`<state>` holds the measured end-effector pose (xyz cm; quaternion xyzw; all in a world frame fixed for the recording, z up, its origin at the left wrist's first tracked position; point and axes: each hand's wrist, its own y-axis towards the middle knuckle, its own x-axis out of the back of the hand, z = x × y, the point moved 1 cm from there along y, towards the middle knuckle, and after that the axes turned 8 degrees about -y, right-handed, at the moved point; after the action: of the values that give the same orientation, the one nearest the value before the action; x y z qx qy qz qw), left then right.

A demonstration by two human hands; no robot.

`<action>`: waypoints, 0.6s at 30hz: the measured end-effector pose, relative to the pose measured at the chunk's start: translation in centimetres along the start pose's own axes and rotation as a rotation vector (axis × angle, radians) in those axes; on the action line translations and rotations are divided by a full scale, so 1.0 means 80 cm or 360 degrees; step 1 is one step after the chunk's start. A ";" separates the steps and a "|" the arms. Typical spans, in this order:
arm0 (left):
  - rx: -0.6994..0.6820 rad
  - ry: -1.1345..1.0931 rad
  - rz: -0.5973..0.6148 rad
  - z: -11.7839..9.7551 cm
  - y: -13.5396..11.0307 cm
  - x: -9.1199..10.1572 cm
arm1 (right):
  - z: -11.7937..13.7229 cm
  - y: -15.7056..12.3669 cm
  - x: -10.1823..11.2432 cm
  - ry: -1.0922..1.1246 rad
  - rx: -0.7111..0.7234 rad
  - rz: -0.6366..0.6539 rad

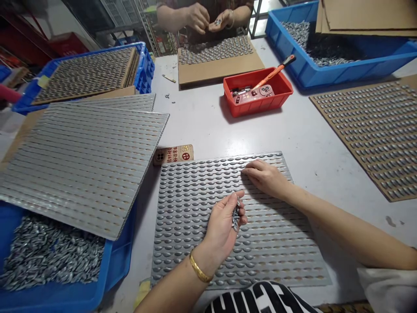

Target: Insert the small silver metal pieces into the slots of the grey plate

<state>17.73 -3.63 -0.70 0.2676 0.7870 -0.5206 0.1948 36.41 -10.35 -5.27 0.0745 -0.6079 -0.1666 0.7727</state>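
Observation:
My left hand (pixel 224 219) is cupped, palm up, around a handful of small grey spindle-shaped metal pieces (pixel 236 215). It hovers above the middle of a grey ridged board (pixel 286 243) with rows of narrow slots. Similar metal pieces (pixel 182 208) sit in rows across the left part of this board; bare slots show on the right part. Near the board's far edge, my right hand (pixel 263 174) has its fingertips pinched together at the end of an upper row. Whatever lies between those fingertips is hidden.
Left, grey boards (pixel 87 148) overhang a blue bin (pixel 114 261) of loose pieces. A phone (pixel 174 154) touches my board's far edge. Beyond are a red tray (pixel 259 102), another blue bin (pixel 325 76) and a filled board (pixel 374 134). Opposite, a co-worker's hands (pixel 208 19) hold pieces.

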 end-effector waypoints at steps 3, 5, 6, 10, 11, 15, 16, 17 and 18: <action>-0.0001 -0.0004 -0.0012 0.000 0.001 0.001 | 0.018 -0.005 0.016 0.0426 -0.0144 -0.0056; -0.0012 0.0000 -0.0018 0.000 0.003 0.002 | 0.035 -0.009 0.029 0.0728 -0.0226 0.0034; -0.0027 0.0004 -0.0014 0.001 0.003 0.002 | 0.043 -0.011 0.036 0.0847 -0.0251 0.0087; -0.0105 0.0053 0.0037 0.004 0.006 0.001 | 0.062 -0.015 0.053 0.1094 -0.0270 0.0261; -0.0116 0.0071 0.0048 0.005 0.006 0.000 | 0.062 -0.015 0.056 0.1133 -0.0275 0.0298; -0.0139 0.0140 0.0061 0.006 0.006 -0.001 | 0.058 -0.015 0.057 0.1338 -0.0414 0.0443; -0.0149 0.0164 0.0062 0.006 0.007 -0.001 | 0.056 -0.016 0.055 0.1400 -0.0485 0.0476; -0.0162 0.0191 0.0063 0.006 0.007 -0.001 | 0.055 -0.017 0.054 0.1466 -0.0560 0.0508; -0.0182 0.0219 0.0063 0.006 0.008 -0.001 | 0.053 -0.018 0.052 0.1535 -0.0631 0.0537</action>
<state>18.24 -3.88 -1.27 0.3066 0.8216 -0.4512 0.1654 32.90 -12.78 -0.88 -0.1031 -0.1452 -0.0988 0.9790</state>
